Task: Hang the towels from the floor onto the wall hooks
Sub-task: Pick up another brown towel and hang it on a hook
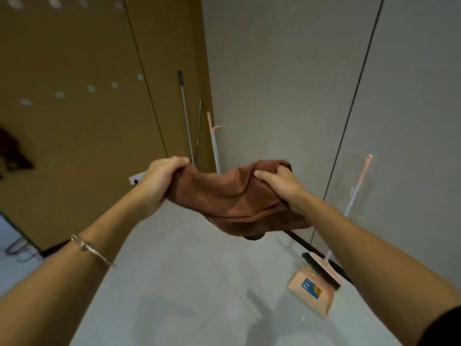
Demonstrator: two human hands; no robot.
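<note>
A brown towel point(232, 201) hangs bunched in the air between both my hands, above the pale floor. My left hand point(159, 181) grips its left end with fingers curled over the edge. My right hand point(279, 186) grips the right end, thumb on top of the cloth. A dark reddish cloth point(12, 151) hangs on the tan wall at the far left, blurred. A row of small pale dots point(91, 89) runs across the tan wall; I cannot tell whether they are hooks.
A mop handle point(185, 113) and a pink-topped stick point(214, 143) lean in the corner. A pink dustpan point(311, 290) with a brush stands on the floor at the right by the grey wall. A white socket plate point(136, 178) sits low on the tan wall.
</note>
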